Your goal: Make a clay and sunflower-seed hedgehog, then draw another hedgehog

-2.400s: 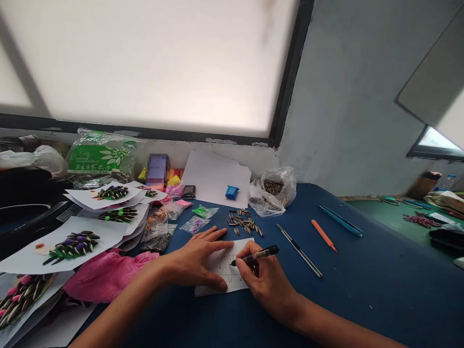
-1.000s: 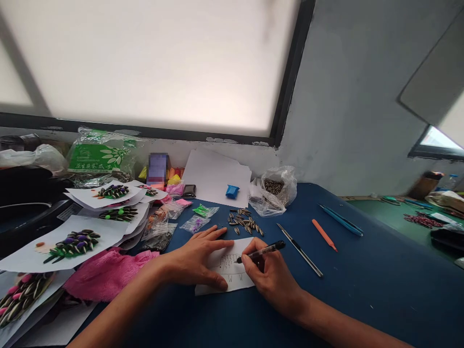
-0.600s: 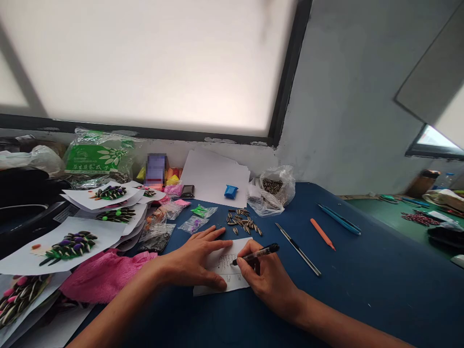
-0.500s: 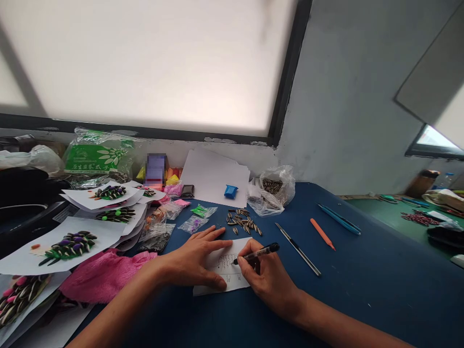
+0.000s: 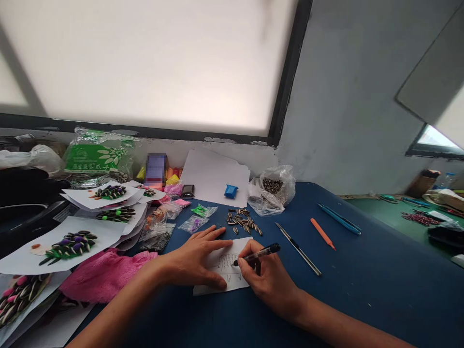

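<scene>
A small sheet of white paper (image 5: 210, 288) lies on the dark blue table, bearing a pen sketch of a rounded, scalloped shape with M-like marks below it. Flat on the sheet's left side rests my left hand (image 5: 197, 258), fingers spread. My right hand (image 5: 266, 275) is closed around a black pen (image 5: 264, 252), its tip at the drawing. Just beyond the paper is a loose group of striped sunflower seeds (image 5: 244, 223). To the right of my right hand lies a craft knife (image 5: 299, 250), followed by an orange pen-like tool (image 5: 322, 234).
Blue tweezers (image 5: 340, 220) lie farther right. A plastic bag of seeds (image 5: 271, 186) and a blue packet (image 5: 231, 191) on white sheets (image 5: 213, 169) sit at the back. Leftward are small clay bags (image 5: 194, 223), a pink cloth (image 5: 105, 275) and stacked seed pictures (image 5: 68, 246).
The pen in my right hand has shifted very slightly, with a little more line visible inside the sketch. My left hand stays in place on the paper.
</scene>
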The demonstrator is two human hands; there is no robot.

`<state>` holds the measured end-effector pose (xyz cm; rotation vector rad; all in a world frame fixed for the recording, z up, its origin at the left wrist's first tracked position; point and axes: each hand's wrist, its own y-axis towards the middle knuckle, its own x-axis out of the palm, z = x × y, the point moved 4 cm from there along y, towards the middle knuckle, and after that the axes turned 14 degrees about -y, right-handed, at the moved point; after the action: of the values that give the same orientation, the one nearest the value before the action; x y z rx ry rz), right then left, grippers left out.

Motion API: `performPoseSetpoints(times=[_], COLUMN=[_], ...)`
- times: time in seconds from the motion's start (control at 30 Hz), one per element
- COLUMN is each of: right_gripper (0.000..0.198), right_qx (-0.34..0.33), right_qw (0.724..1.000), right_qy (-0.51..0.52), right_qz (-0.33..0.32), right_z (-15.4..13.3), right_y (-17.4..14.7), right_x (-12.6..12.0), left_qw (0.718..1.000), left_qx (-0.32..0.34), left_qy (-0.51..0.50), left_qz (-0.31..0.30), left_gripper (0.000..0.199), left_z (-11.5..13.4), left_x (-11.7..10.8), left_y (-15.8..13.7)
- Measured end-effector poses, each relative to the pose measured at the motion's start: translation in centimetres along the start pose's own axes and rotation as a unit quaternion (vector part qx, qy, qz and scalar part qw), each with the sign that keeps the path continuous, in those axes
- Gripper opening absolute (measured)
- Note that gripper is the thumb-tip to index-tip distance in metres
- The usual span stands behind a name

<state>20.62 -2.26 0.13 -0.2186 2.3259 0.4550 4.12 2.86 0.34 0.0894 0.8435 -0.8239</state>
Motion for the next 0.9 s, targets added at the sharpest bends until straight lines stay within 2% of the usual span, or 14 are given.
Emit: performPoseSetpoints(times=[0.17,0.4,0.9], right_gripper=[0.011,0.012,0.012], right_qx=[0.001,0.009,0.007], right_qw=[1.0,0.999,1.0], right_qy=[0.003,-0.009,-0.017], right_qz=[-0.002,0.037,0.018], right_z=[-0.14,0.43,0.26], right_y=[-0.06,-0.09,0.02], right_x=[-0.1,-0.35,-0.21], left_qw=[1.0,1.0,1.0], left_qx=[0.012,0.0,-0.005], left_qy=[-0.004,0.008,0.009], left_qz=[0.003,-0.001,-0.007], left_gripper=[0.091,0.094,0.094], left_z=[-0.12,-0.01,0.21], left_x=[0.05,0.05,0.07], left_y=[0.06,0.12,0.06])
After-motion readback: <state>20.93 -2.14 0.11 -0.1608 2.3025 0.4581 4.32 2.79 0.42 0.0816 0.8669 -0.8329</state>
